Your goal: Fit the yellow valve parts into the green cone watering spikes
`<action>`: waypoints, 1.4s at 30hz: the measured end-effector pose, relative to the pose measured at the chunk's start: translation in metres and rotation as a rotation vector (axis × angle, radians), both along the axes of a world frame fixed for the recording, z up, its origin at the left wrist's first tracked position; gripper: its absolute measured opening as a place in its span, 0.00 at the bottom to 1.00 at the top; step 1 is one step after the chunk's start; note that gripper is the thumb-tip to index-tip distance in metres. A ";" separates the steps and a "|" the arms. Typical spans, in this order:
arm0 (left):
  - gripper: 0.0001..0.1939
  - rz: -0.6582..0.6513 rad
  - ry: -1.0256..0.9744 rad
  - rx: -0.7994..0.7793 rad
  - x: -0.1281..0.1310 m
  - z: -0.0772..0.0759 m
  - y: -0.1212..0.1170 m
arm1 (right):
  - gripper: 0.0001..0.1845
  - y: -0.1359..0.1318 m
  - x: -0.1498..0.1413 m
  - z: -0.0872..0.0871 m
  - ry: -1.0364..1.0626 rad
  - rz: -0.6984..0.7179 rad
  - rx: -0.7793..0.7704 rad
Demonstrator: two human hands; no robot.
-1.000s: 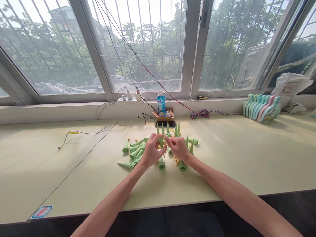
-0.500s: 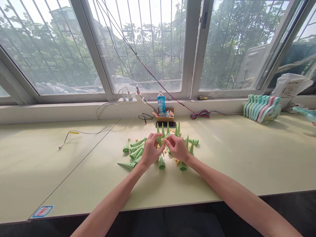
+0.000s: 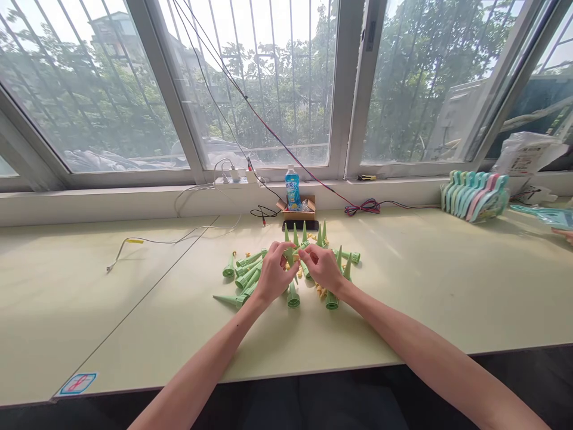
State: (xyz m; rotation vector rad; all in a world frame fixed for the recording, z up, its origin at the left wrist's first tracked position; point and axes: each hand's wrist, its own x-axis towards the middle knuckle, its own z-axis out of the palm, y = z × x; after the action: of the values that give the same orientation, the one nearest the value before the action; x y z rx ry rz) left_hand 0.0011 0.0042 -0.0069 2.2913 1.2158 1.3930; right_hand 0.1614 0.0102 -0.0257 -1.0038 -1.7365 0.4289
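Note:
My left hand [image 3: 274, 272] is closed around a green plastic watering spike [image 3: 289, 257], held point down above the pile. Beside it, my right hand [image 3: 320, 267] pinches a small yellow valve piece [image 3: 296, 257] against the spike's side; fingers partly hide it. Green spikes lie around both hands, such as one spike [image 3: 293, 298] with its threaded open end toward me. Several stand upright behind them, among them a tall spike [image 3: 324, 232]. Loose yellow valve pieces [image 3: 320, 291] lie near my right wrist.
Behind the pile are a dark phone [image 3: 301, 226], a cardboard box [image 3: 308, 215] and a blue bottle [image 3: 292, 189]. Bundled cable [image 3: 363, 207] and pastel hangers [image 3: 475, 197] stand farther right. Another person's hand [image 3: 564, 234] is at the right edge, near a light-blue plastic item [image 3: 544, 215].
My right fingers have shifted very slightly at the spike; my left hand stays in place. At the right edge, the light-blue item has moved leftward and more of the other person's hand shows.

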 end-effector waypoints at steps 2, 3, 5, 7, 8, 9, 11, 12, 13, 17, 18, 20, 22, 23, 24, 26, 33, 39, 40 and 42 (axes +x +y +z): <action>0.13 0.004 -0.011 -0.005 0.000 0.000 0.000 | 0.13 -0.002 -0.001 0.001 0.003 0.025 -0.012; 0.13 0.004 -0.014 -0.007 0.000 0.000 0.000 | 0.11 -0.003 -0.001 0.001 0.002 0.036 -0.012; 0.12 0.002 -0.014 -0.010 0.000 0.000 0.000 | 0.10 -0.003 -0.002 0.000 -0.006 0.049 -0.005; 0.13 0.003 -0.010 -0.009 0.000 -0.001 0.000 | 0.10 -0.002 -0.002 -0.001 -0.014 0.045 0.002; 0.13 0.004 -0.007 -0.009 0.000 -0.001 0.000 | 0.11 -0.002 -0.002 -0.001 -0.017 0.039 0.004; 0.14 0.005 -0.003 -0.011 0.000 -0.001 0.000 | 0.12 -0.001 -0.002 -0.001 -0.019 0.034 0.005; 0.14 0.004 0.002 -0.014 0.000 -0.001 0.000 | 0.14 0.000 -0.002 -0.001 -0.019 0.026 0.006; 0.14 0.002 0.004 -0.014 0.000 -0.001 0.000 | 0.16 0.000 -0.001 -0.001 -0.018 0.026 0.007; 0.14 -0.002 0.006 -0.013 0.000 -0.001 0.000 | 0.18 0.001 -0.001 -0.001 -0.015 0.027 0.008; 0.14 -0.020 0.017 -0.007 0.000 -0.001 0.000 | 0.24 0.002 -0.001 -0.001 -0.015 0.032 0.016; 0.15 -0.022 0.021 -0.007 0.000 0.000 0.000 | 0.25 0.002 -0.001 -0.001 -0.017 0.030 0.019; 0.15 -0.023 0.022 -0.010 0.000 0.000 0.000 | 0.26 0.002 -0.001 -0.001 -0.020 0.023 0.020; 0.15 -0.016 0.014 -0.013 0.000 0.000 0.000 | 0.24 0.001 0.000 0.000 -0.021 0.022 0.004; 0.14 -0.010 0.008 -0.014 0.000 0.000 0.000 | 0.22 0.000 0.000 0.000 -0.024 0.027 -0.009; 0.14 -0.005 0.002 -0.016 0.000 0.000 0.000 | 0.18 -0.001 0.000 0.001 -0.025 0.034 -0.020; 0.14 -0.001 -0.004 -0.021 0.000 0.001 0.000 | 0.13 -0.003 0.000 0.001 -0.029 0.051 -0.028; 0.14 -0.009 0.000 -0.016 0.000 0.001 -0.001 | 0.12 -0.003 -0.001 0.000 -0.038 0.063 -0.012; 0.14 -0.028 0.017 -0.004 0.000 -0.001 0.000 | 0.25 0.002 -0.001 -0.002 -0.036 0.041 -0.007; 0.14 -0.029 0.020 -0.003 0.000 0.000 0.000 | 0.26 0.002 -0.001 -0.002 -0.037 0.039 -0.006; 0.14 -0.025 0.024 -0.003 0.000 0.000 -0.001 | 0.29 0.003 -0.001 -0.002 -0.036 0.033 -0.003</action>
State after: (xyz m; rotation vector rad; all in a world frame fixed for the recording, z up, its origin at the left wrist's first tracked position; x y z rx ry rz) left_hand 0.0012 0.0035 -0.0064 2.3191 1.1913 1.3584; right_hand 0.1606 0.0127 -0.0275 -0.9919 -1.7868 0.4375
